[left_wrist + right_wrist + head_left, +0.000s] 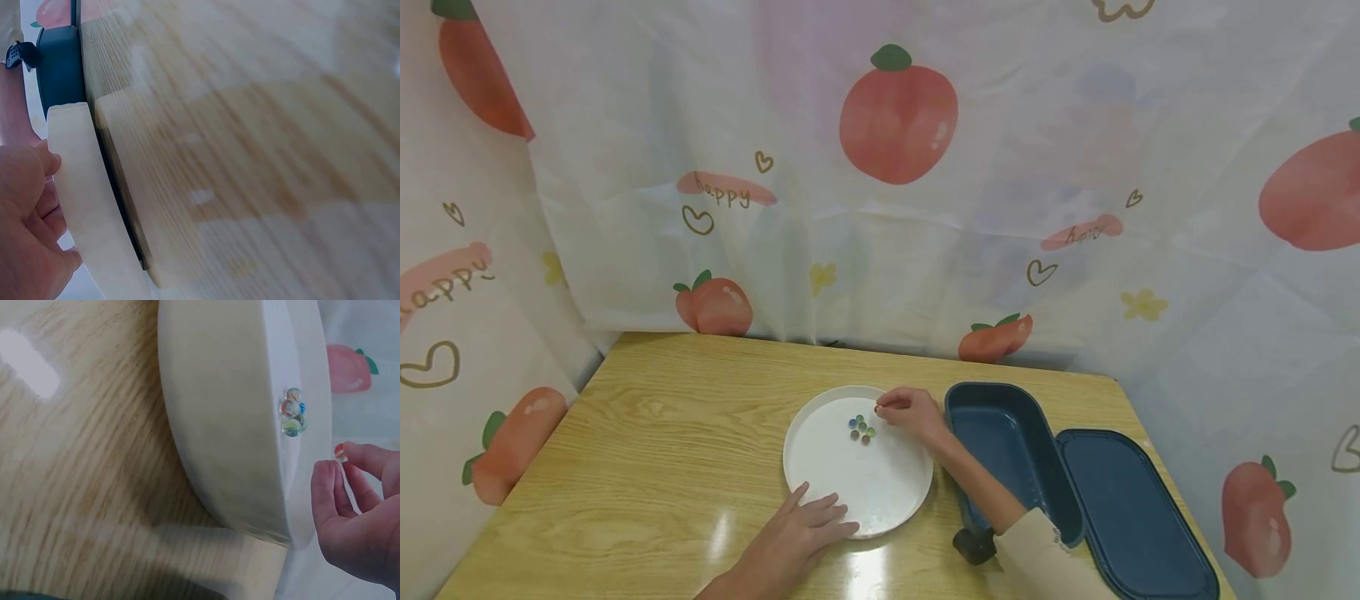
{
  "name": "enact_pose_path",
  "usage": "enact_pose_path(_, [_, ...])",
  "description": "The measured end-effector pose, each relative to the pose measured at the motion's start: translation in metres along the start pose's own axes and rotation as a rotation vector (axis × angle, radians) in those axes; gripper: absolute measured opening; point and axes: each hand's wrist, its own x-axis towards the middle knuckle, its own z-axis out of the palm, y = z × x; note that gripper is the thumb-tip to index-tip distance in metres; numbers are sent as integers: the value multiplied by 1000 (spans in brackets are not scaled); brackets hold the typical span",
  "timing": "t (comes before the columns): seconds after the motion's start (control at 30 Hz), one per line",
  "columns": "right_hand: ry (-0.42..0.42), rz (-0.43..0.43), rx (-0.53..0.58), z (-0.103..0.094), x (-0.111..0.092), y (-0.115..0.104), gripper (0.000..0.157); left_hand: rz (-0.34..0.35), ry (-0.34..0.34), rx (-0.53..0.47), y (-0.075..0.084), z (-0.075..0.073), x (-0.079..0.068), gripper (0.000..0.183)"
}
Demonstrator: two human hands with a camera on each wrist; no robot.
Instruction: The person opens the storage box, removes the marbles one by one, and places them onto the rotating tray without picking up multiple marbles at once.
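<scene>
Between thumb and fingertips, my right hand [919, 417] pinches a red-and-white glass marble [340, 452] over the right far part of a round white tray [880, 492]. Several clear glass marbles with coloured swirls [291, 409] lie in a small cluster on the tray floor, left of that hand in the head view. My left hand [797, 527] rests on the tray's near-left rim with its fingers spread over the edge. The left wrist view has its fingertips against the pale outer wall of the tray [78, 181].
A deep dark-blue rectangular container [1000, 433] stands right of the tray, beneath my right forearm. Its flat blue lid [1138, 508] lies further right. The wooden table [685, 433] meets a fruit-print curtain [895, 250] at the back and sides.
</scene>
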Motion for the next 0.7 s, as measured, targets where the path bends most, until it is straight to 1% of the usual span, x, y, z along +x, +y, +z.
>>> enact_pose_path(0.23, [5, -8, -98, 7, 3, 6, 8, -4, -7, -2, 0, -1, 1, 37])
enact_pose_path(0.47, [-1, -13, -161, 12, 5, 8, 9, 4, -3, -4, -1, 0, 0, 36])
enact_pose_path(0.7, [-6, -2, -209, 14, 4, 10, 7, -3, -11, -5, -1, -1, 1, 36])
